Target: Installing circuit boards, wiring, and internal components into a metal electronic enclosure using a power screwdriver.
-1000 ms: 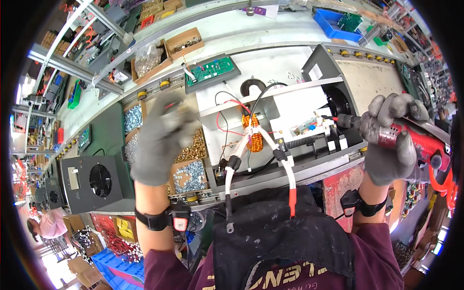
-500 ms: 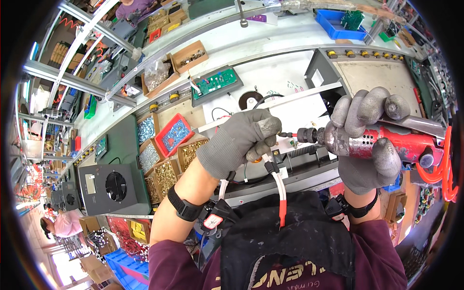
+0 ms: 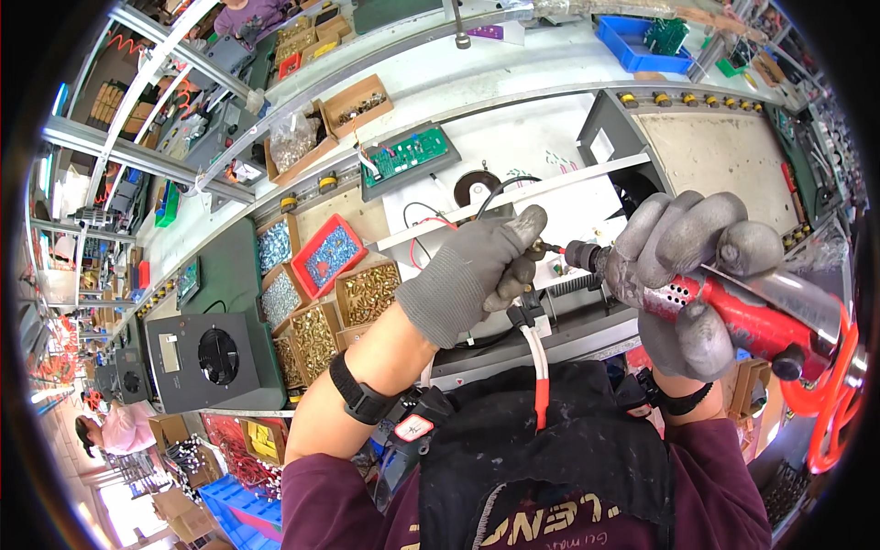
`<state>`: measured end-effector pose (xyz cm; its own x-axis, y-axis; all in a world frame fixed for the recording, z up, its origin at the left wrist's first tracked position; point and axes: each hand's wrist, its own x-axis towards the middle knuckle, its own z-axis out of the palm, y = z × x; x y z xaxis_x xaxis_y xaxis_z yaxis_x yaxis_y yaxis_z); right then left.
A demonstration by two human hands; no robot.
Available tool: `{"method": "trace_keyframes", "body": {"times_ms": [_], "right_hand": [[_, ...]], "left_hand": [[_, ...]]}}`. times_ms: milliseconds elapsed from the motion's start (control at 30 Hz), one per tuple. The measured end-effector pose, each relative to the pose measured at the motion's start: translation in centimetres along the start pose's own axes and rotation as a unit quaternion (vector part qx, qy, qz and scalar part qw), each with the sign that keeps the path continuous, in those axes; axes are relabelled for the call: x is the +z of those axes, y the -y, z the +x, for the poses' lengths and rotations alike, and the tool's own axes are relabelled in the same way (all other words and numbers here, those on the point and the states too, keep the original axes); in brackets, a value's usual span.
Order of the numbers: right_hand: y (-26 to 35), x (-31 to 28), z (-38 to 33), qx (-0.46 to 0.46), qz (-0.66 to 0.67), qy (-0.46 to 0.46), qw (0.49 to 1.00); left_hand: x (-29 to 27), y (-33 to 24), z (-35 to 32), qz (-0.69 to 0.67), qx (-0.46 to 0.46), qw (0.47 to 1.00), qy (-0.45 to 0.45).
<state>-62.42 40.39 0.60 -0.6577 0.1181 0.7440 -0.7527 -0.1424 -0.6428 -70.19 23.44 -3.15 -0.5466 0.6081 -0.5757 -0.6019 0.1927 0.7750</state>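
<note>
My right hand (image 3: 687, 261), in a grey glove, is wrapped around a red air screwdriver (image 3: 747, 321). The tool lies tilted, its rear end lower on the right and its black chuck (image 3: 583, 256) pointing left. My left hand (image 3: 477, 275), gloved too, is closed with its fingertips pinched at the tip of the driver bit (image 3: 554, 248). Something small and brass-coloured shows there, too small to name. Both hands are above an open grey metal housing (image 3: 610, 133) with wiring inside. Below my left fingers, a pale cable with a red sleeve (image 3: 541, 394) runs toward my apron.
Left of my hands stand a red bin (image 3: 302, 266) of bluish screws and cardboard bins of brass-coloured fasteners (image 3: 368, 291). A green circuit board (image 3: 408, 156) lies beyond. A grey fan box (image 3: 188, 390) stands at left. An orange air hose (image 3: 830, 431) hangs at right.
The screwdriver has tilted, its rear end swinging down while its chuck end stays about level. My left hand has shifted slightly right, still pinched at the bit tip.
</note>
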Motion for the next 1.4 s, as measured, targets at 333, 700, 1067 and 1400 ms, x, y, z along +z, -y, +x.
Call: {"method": "trace_keyframes", "body": {"times_ms": [333, 700, 1067, 1400], "right_hand": [[0.8, -2.0, -0.3, 0.062, 0.045, -0.091, 0.993], [2.2, -5.7, -0.6, 0.026, 0.040, -0.099, 0.994], [0.0, -7.9, -1.1, 0.079, 0.058, -0.114, 0.989], [-1.5, -10.2, -4.0, 0.112, -0.066, -0.241, 0.962]], "left_hand": [[-1.4, 0.8, -0.3, 0.462, 0.202, 0.863, 0.045], [-5.4, 2.5, 2.8, 0.019, 0.234, 0.934, -0.269], [-6.1, 1.8, 4.7, -0.338, 0.188, 0.849, -0.360], [-1.2, -1.1, 6.8, 0.669, 0.257, 0.693, -0.079]]}}
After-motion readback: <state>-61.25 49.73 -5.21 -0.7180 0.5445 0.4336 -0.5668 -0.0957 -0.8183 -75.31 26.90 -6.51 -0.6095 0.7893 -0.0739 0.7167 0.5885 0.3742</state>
